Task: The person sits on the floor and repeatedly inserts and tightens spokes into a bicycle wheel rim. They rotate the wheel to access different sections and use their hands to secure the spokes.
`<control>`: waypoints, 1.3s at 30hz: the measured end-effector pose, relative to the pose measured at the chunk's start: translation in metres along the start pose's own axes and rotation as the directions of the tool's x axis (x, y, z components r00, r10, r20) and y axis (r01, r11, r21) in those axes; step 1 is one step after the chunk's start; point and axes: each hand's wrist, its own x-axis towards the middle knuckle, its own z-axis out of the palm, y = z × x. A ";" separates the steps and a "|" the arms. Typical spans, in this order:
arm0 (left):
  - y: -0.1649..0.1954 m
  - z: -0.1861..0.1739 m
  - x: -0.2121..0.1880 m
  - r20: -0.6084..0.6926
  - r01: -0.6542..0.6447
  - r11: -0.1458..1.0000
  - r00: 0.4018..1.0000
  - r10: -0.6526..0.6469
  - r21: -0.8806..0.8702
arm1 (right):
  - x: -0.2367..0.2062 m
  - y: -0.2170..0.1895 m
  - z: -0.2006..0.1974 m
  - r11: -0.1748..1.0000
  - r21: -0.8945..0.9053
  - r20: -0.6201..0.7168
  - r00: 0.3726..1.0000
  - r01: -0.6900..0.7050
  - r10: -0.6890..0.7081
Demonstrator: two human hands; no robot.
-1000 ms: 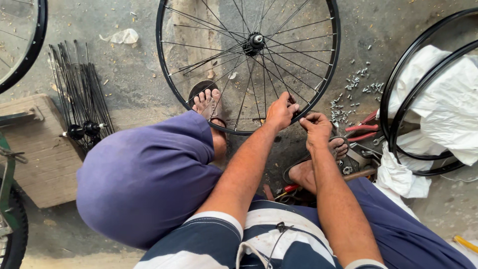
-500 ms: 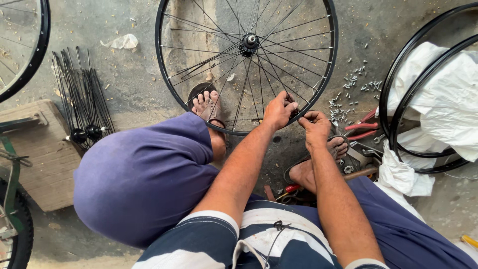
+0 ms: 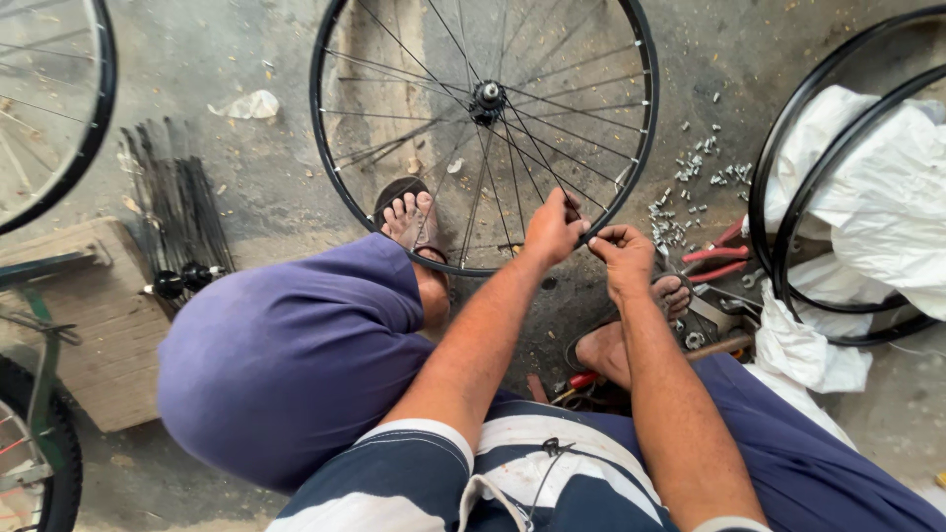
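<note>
the bicycle wheel point(image 3: 483, 99) is standing upright on the concrete floor point(image 3: 276, 167) in front of the seated person, its lower rim resting between the two sandalled feet, and compared with a second ago it is sitting a little higher in the view, though the shift looks more like the head tilting than the wheel turning. both hands are staying at the same spot on the lower right of the rim. the left hand point(image 3: 554, 229) is closing its grip around a spoke point(image 3: 532, 167) just above the rim, and the right hand point(image 3: 623, 254) is pinching something small beside it, too tiny to make out. this suggests the work on this one spoke end is still going on and not yet finished. a scatter of small metal nipples point(image 3: 690, 192) is lying near the rim, red-handled pliers point(image 3: 717, 258) just beside the right foot, and a bundle of loose spokes point(image 3: 177, 212) well off to the left.
</note>
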 end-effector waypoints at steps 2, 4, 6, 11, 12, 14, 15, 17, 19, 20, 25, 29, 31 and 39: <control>0.005 -0.003 -0.002 -0.037 0.038 0.989 0.999 -0.033 0.144 | 0.002 -0.001 0.002 0.980 -0.181 0.008 0.997 0.080 -0.080; 0.009 -0.006 -0.004 -0.019 0.073 0.981 0.997 -0.071 0.181 | 0.003 -0.002 0.003 0.961 -0.251 0.015 0.993 0.114 -0.114; 0.013 -0.009 -0.004 0.014 0.006 1.000 1.000 -0.007 0.019 | 0.003 -0.003 0.003 0.971 -0.215 0.013 0.995 0.101 -0.101; 0.018 -0.009 -0.006 -0.008 0.045 0.984 0.999 -0.044 0.171 | 0.003 -0.003 0.004 0.990 -0.141 0.012 1.000 0.022 -0.020; 0.020 -0.009 -0.008 -0.023 0.051 0.979 0.999 -0.048 0.196 | 0.003 -0.003 0.004 0.991 -0.136 0.012 1.000 0.013 -0.012; 0.025 -0.011 -0.010 -0.037 0.041 0.983 0.999 -0.035 0.182 | 0.004 -0.002 0.006 0.999 -0.032 0.003 1.000 -0.024 0.024; 0.028 -0.013 -0.012 -0.033 0.024 0.990 0.999 -0.020 0.142 | 0.004 -0.002 0.006 0.999 0.019 0.000 0.999 -0.043 0.043; 0.036 -0.019 -0.013 -0.016 0.019 0.988 1.000 -0.016 0.155 | 0.005 -0.003 0.006 0.985 0.105 0.036 0.990 -0.139 0.135; 0.044 -0.027 -0.013 0.005 0.047 0.965 0.999 -0.050 0.259 | 0.005 -0.003 0.008 0.962 0.176 0.070 0.978 -0.208 0.198; 0.047 -0.031 -0.012 -0.001 0.001 0.918 1.000 -0.001 0.397 | 0.005 -0.003 0.010 0.952 0.205 0.081 0.974 -0.226 0.213; 0.057 -0.048 0.013 0.279 -0.586 0.371 0.735 0.618 0.721 | 0.000 -0.002 0.017 0.955 0.217 0.078 0.979 -0.202 0.189; 0.053 -0.039 0.036 0.616 -0.625 0.338 0.773 0.148 0.703 | 0.000 -0.004 0.018 0.974 0.167 0.074 0.987 -0.155 0.145; 0.049 -0.035 0.042 0.595 -0.613 0.429 0.780 0.194 0.664 | 0.001 -0.005 0.020 0.979 0.146 0.069 0.989 -0.140 0.131; 0.055 -0.035 0.035 0.596 -0.592 0.352 0.795 0.111 0.725 | 0.002 -0.009 0.021 0.993 0.070 0.073 0.993 -0.099 0.094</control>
